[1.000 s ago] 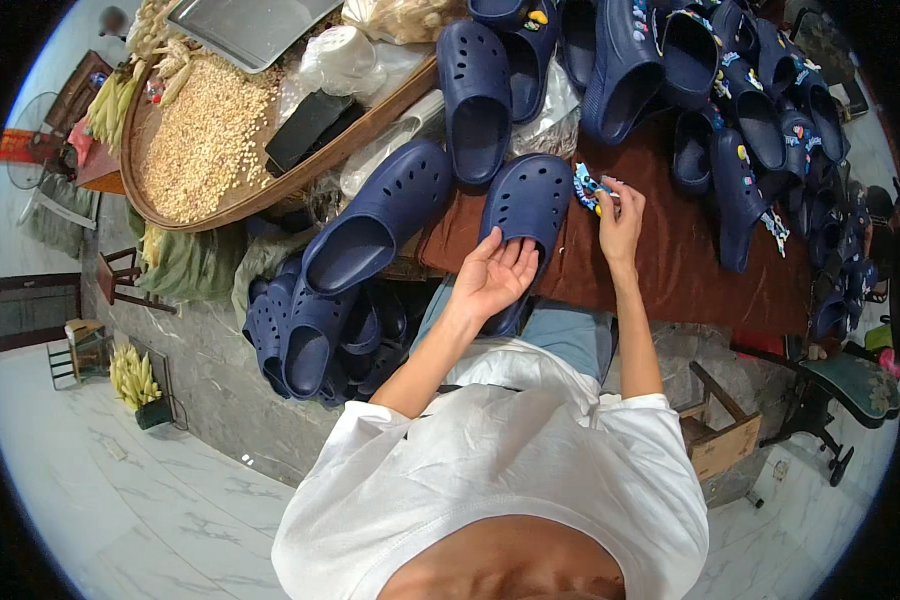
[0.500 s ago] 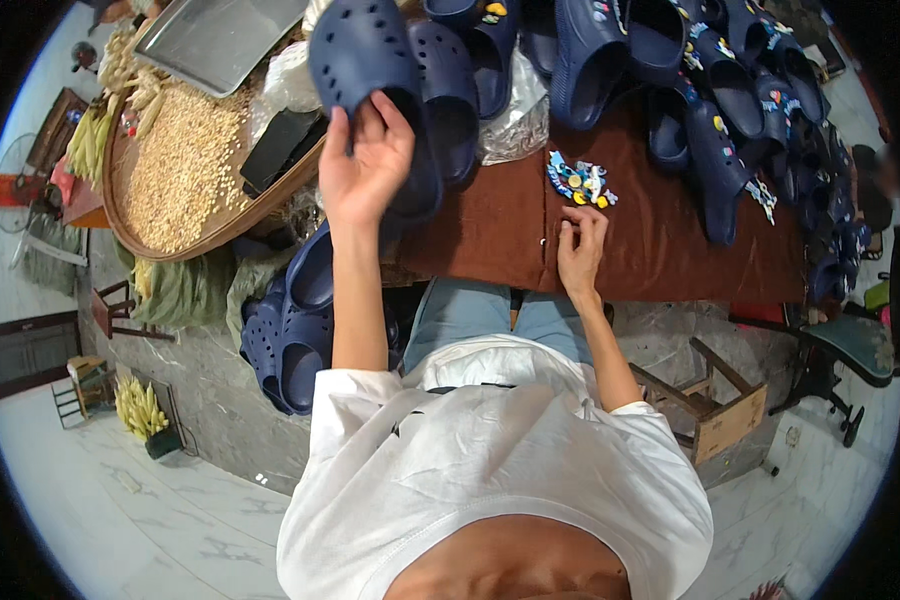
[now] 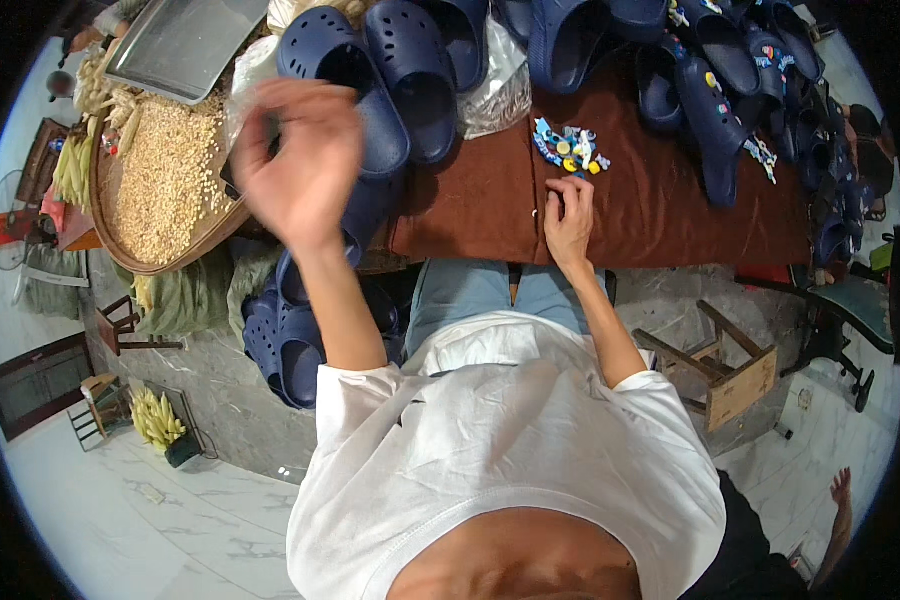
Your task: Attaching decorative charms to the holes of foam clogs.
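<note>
My left hand [image 3: 305, 165] is raised at the left, blurred by motion, with a gap between thumb and fingers and nothing seen in it. Just beyond it, a navy clog [image 3: 320, 45] with round holes stands beside a second navy clog [image 3: 410, 75] at the table's left end. My right hand [image 3: 570, 220] rests on the brown cloth [image 3: 470, 215], fingers loosely bent and apart. Its fingertips lie at the near edge of a small pile of colourful shoe charms [image 3: 572, 148], in blue, white and yellow; no charm shows in its grip.
Navy clogs [image 3: 710, 110], several with charms, crowd the table's right side. Left are a round basket of corn kernels [image 3: 165, 190] and a metal tray [image 3: 185, 45]. More clogs [image 3: 295, 350] lie below the table's left edge. A wooden stool [image 3: 740, 385] stands right; another person's arm [image 3: 840, 520] shows behind.
My left hand has come away from the navy clog, moving left and up; the clog now stands beside the other one. My right hand has moved slightly nearer the charms. The view has shifted a little.
</note>
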Tool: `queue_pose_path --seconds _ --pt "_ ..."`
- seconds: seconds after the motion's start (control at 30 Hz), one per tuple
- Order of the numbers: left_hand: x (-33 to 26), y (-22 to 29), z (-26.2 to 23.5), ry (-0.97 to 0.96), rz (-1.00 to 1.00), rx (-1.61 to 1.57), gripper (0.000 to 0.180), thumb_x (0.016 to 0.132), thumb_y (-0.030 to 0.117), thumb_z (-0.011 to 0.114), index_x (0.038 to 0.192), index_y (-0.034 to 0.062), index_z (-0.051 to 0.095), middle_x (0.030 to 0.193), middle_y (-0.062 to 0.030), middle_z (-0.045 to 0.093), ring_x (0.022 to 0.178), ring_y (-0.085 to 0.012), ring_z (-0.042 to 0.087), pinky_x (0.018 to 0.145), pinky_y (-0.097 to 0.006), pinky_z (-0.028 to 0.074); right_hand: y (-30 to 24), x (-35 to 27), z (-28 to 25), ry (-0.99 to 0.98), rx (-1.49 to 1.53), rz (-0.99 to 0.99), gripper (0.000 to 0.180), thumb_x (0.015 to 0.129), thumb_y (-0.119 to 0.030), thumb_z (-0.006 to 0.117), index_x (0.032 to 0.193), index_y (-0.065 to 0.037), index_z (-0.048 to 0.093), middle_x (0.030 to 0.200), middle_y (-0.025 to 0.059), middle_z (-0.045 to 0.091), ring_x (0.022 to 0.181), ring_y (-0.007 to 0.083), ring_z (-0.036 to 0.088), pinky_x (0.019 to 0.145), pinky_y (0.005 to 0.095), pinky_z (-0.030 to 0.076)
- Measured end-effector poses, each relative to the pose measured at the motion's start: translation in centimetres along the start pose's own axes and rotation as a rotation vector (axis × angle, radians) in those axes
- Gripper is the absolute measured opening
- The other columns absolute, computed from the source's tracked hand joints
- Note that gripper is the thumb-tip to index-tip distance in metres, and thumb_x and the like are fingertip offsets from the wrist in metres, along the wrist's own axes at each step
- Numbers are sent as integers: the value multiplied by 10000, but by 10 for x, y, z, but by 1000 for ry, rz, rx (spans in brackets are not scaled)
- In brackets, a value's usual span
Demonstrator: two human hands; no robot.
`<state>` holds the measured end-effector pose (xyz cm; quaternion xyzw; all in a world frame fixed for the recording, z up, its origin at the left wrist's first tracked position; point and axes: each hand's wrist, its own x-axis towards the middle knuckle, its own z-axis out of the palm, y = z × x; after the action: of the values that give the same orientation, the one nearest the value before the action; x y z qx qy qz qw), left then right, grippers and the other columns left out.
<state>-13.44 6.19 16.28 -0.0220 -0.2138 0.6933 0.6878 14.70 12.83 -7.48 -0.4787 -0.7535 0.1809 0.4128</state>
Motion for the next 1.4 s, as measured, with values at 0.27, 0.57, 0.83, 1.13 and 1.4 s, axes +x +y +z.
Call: queue_pose_path --seconds 0.27,0.57,0.83,1.13,1.4 --pt "-82 -138 90 -1566 -790 373 378 947 468 531 841 109 588 691 28 544 592 -69 513 542 -194 429 3 -4 2 -1 5 -6 166 853 -30 576 1009 -54 627 1055 153 518 999 338 556 841 423 460" --pt "-69 -145 89 -1521 -833 393 411 879 459 606 829 51 597 698 -52 571 676 -178 566 621 -297 459 6 -6 1 6 7 -15 146 855 -45 568 982 -60 639 1040 134 533 971 327 566 823 424 464" --pt "-65 -145 88 -1495 -865 424 464 811 450 682 817 -7 606 705 -132 599 759 -286 620 699 -400 490 8 -6 -2 -3 36 -18 137 854 -45 579 970 -63 650 1035 134 542 961 326 575 816 418 475" --pt "-54 -134 63 -1260 -796 240 487 750 462 741 812 -1 602 718 -133 610 766 -301 645 710 -418 524 2 11 -20 -68 218 86 141 859 -6 585 963 -58 665 1006 115 562 955 291 589 826 380 482" --pt "-3 -32 -94 -506 -139 1067 356 774 296 756 921 -18 674 902 -153 669 809 -306 625 726 -403 500 14 27 -12 -78 104 19 164 824 44 592 932 -51 672 958 122 600 893 286 624 755 365 516"
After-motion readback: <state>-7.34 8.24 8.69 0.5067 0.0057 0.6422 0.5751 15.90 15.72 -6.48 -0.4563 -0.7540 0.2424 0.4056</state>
